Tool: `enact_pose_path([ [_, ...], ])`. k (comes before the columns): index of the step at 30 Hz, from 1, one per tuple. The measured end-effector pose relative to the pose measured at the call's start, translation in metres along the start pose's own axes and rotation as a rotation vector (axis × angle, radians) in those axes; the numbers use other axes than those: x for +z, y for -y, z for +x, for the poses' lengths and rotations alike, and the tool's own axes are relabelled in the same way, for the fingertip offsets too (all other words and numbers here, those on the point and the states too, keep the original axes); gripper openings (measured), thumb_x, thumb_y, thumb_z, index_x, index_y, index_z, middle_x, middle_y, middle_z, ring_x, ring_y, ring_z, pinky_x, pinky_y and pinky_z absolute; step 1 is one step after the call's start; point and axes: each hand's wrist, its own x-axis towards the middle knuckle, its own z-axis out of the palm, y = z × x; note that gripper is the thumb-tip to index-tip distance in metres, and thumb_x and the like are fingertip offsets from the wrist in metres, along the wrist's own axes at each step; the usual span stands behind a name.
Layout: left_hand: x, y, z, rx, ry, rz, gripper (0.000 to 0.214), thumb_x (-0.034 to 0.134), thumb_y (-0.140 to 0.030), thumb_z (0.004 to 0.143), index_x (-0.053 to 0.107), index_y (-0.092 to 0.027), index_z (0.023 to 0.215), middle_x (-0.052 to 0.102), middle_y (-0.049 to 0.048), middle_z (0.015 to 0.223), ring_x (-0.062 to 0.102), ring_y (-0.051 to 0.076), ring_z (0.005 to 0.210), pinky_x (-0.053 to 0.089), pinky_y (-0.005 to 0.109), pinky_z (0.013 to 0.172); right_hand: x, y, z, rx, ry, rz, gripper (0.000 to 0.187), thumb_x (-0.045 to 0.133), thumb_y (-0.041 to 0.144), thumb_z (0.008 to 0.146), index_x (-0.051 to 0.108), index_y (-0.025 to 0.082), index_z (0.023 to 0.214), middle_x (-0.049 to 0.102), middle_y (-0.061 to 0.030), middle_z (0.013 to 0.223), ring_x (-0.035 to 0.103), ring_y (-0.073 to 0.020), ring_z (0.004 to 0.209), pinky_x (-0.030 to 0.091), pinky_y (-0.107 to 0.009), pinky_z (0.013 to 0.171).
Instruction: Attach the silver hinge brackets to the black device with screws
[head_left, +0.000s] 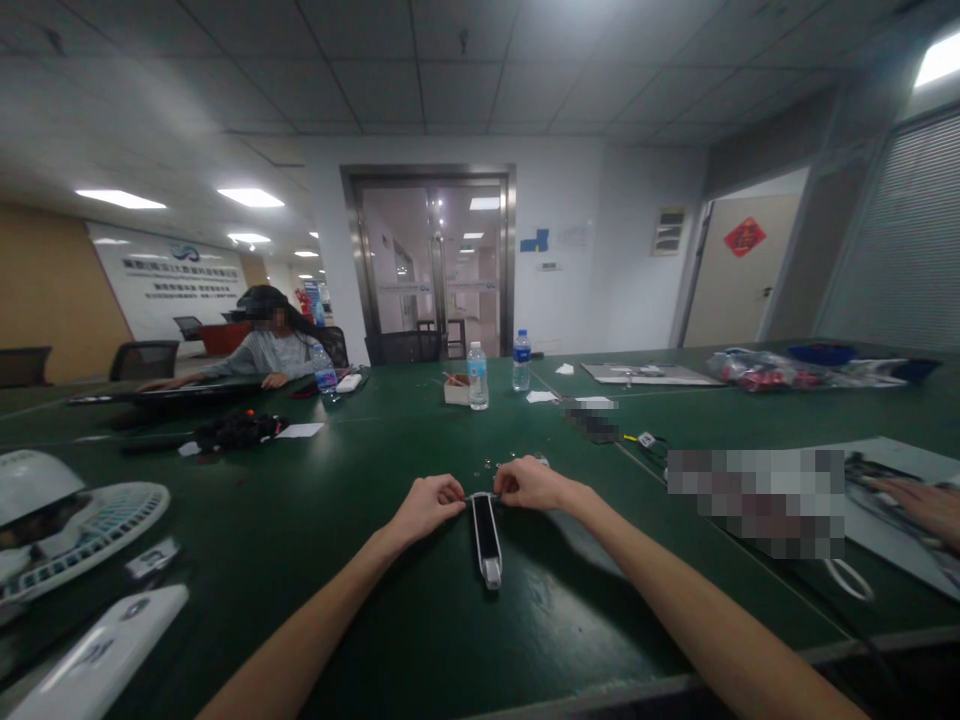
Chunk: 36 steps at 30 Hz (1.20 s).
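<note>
On the green table in front of me lies a long, narrow device (486, 535) with a white frame, a dark middle and a pale near end. My left hand (431, 508) is closed in a pinch at the left of its far end, fingertips against a small dark bit there. At the right of that same end, my right hand (534, 484) also pinches; its fingers hide what they grip. Just beyond my hands, several small shiny pieces (488, 463) are scattered on the tabletop.
Two water bottles (478, 376) and a small box (455, 389) stand farther back. White fan-like parts (112, 530) and a white panel (105, 650) lie at left. A person (281, 345) sits across the table at left. Another person's hand (919, 505) rests by a board at right.
</note>
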Motion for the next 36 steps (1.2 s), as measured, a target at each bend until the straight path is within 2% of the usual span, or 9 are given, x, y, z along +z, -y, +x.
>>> enact_pose_path([
  [8,0.005,-0.002,-0.002,0.0,-0.035,0.059,0.019,0.061,-0.031,0.077,0.066,-0.016,0.088,0.068,0.0025,0.084,0.061,0.015,0.071,0.047,0.023,0.062,0.0,-0.006,0.0,-0.022,0.004,0.056,0.02,0.059,0.015,0.07,0.067,0.015,0.088,0.068,-0.0025,0.078,0.062,-0.0129,0.069,0.045,-0.02,0.063],
  [17,0.008,-0.005,-0.003,0.029,-0.039,0.132,0.021,0.059,-0.034,0.079,0.065,-0.019,0.092,0.067,0.0015,0.088,0.057,0.015,0.069,0.043,0.025,0.062,-0.004,-0.001,-0.002,-0.018,-0.006,-0.026,0.015,0.059,0.016,0.074,0.067,0.015,0.088,0.067,-0.0031,0.08,0.061,-0.0136,0.071,0.044,-0.021,0.063],
  [21,0.003,-0.006,-0.002,0.072,-0.078,0.173,0.027,0.062,-0.036,0.077,0.063,-0.018,0.097,0.066,0.0019,0.091,0.056,0.015,0.065,0.042,0.025,0.06,0.001,0.0,0.002,-0.043,-0.167,-0.066,0.014,0.058,0.014,0.079,0.066,0.015,0.09,0.066,-0.0042,0.082,0.06,-0.0143,0.074,0.045,-0.024,0.069],
  [25,0.0,-0.013,-0.002,0.11,-0.17,0.161,0.025,0.063,-0.035,0.077,0.064,-0.017,0.094,0.066,0.0018,0.087,0.056,0.015,0.066,0.043,0.025,0.063,0.011,0.013,0.004,-0.174,-0.344,-0.079,0.012,0.059,0.014,0.082,0.064,0.015,0.093,0.064,-0.0061,0.088,0.058,-0.0164,0.086,0.045,-0.028,0.077],
  [30,0.004,-0.023,-0.004,0.089,-0.189,-0.048,0.022,0.058,-0.035,0.081,0.064,-0.017,0.091,0.068,0.0029,0.085,0.061,0.016,0.072,0.047,0.025,0.065,0.024,0.027,0.005,-0.303,-0.414,-0.038,0.011,0.06,0.015,0.083,0.062,0.016,0.094,0.062,-0.006,0.09,0.056,-0.0161,0.088,0.045,-0.028,0.078],
  [36,0.006,-0.027,-0.007,0.083,-0.142,-0.197,0.024,0.056,-0.033,0.081,0.066,-0.014,0.092,0.07,0.005,0.087,0.064,0.017,0.076,0.05,0.026,0.069,0.028,0.025,0.006,-0.333,-0.447,-0.036,0.009,0.062,0.019,0.083,0.061,0.016,0.091,0.061,-0.0048,0.086,0.055,-0.0157,0.085,0.046,-0.028,0.076],
])
